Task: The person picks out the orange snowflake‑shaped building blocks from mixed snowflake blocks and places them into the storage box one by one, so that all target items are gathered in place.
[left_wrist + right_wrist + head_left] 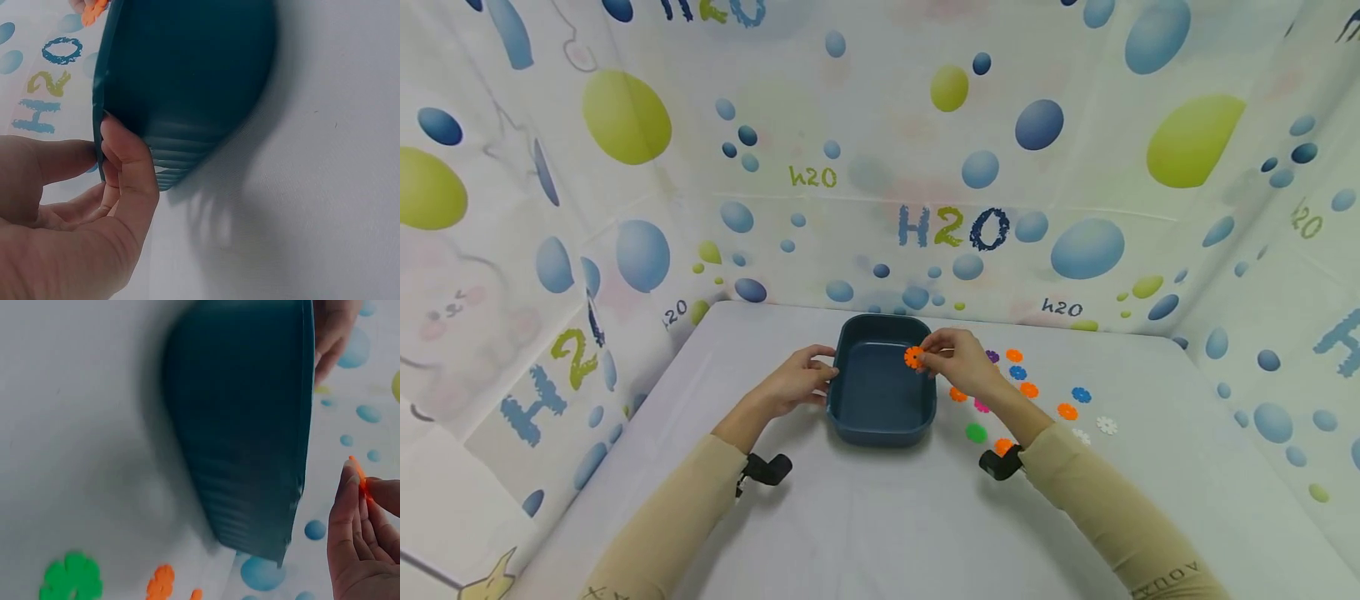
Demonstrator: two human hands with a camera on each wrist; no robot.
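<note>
A dark teal rectangular bin [880, 437] stands on the white table. My left hand [796, 382] holds its left side; in the left wrist view the thumb and fingers [134, 162] pinch the rim. My right hand [958, 365] pinches an orange flower-shaped disc [913, 357] over the bin's right rim. The right wrist view shows that orange disc [358, 477] edge-on between thumb and fingertips, above rim level. Seen from above, the inside of the bin shows a bare floor.
Several flower-shaped discs lie right of the bin, among them a green one [976, 432], a blue one [1081, 395], a white one [1107, 426] and an orange one [1067, 411]. A patterned curtain [865, 175] hangs behind the table.
</note>
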